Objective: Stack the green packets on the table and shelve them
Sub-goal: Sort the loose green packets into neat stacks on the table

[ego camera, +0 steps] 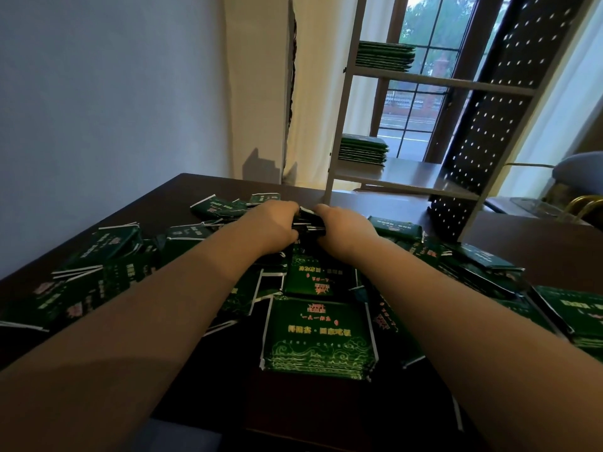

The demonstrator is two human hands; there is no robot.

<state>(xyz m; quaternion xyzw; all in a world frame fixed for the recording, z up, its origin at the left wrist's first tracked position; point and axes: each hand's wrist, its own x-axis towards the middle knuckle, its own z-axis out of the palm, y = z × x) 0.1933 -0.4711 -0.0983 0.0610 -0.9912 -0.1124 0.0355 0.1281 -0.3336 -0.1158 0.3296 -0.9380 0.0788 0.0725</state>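
Green packets [308,221] in a thin bundle are gripped from both sides. The left hand [277,226] curls its fingers round the bundle's left edge, and the right hand [339,226] curls round its right edge. The knuckles of the two hands almost meet above it. Whether the bundle rests on the heap below or is lifted just clear of it cannot be told.

Directly under and around the fingers, loose packets [318,337] lie scattered and overlapping. They spread to the left past the left hand, to the right past the right hand, and back toward the person between the forearms. All of them lie on a dark table [202,187].

Beyond the fingertips, just past the right hand, a white shelf unit [434,81] stands on the table. Its lower shelf carries a lower stack [362,150] of green packets, and the shelf above carries an upper stack [385,55]. A black perforated panel [489,125] forms the unit's right side, with a window [424,102] behind it.
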